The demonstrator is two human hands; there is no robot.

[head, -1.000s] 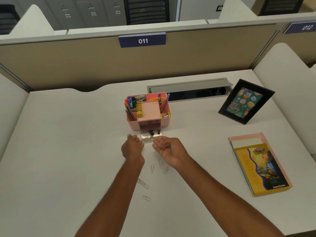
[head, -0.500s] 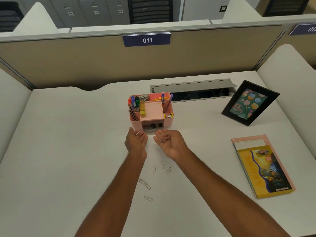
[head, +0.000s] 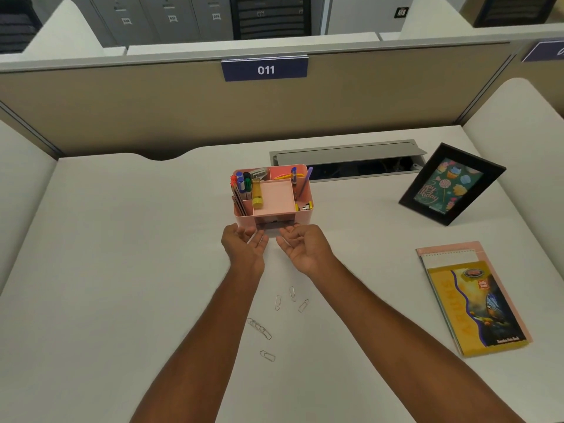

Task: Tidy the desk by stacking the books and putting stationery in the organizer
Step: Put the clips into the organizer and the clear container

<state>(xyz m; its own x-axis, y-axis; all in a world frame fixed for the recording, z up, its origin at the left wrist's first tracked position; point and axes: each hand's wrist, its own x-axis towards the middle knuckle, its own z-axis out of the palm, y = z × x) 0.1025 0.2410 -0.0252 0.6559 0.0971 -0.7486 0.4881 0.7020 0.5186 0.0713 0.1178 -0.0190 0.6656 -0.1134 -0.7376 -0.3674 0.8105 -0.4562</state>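
The pink organizer (head: pixel 302 217) stands mid-desk with pens, markers, a yellow glue stick and clips in its compartments. Its front drawer sits pushed in. My left hand (head: pixel 244 250) is just in front of it, palm up, with a silver paper clip (head: pixel 252 237) lying across its fingers. My right hand (head: pixel 306 250) is beside it, palm up, fingers loosely curled around nothing. Several loose paper clips (head: pixel 277 302) lie on the desk between my forearms, some linked in a short chain (head: pixel 259 328). A stack of books (head: pixel 474 303) with a yellow cover on top lies at the right.
A black photo frame (head: pixel 451 184) leans at the back right. An open grey cable tray (head: pixel 348 158) runs behind the organizer. Beige partition walls close the desk at the back and sides.
The clear drawer that stood pulled out of the organizer is now pushed in. My left hand has turned palm up and shows a paper clip. Both hands stay close in front of the organizer.
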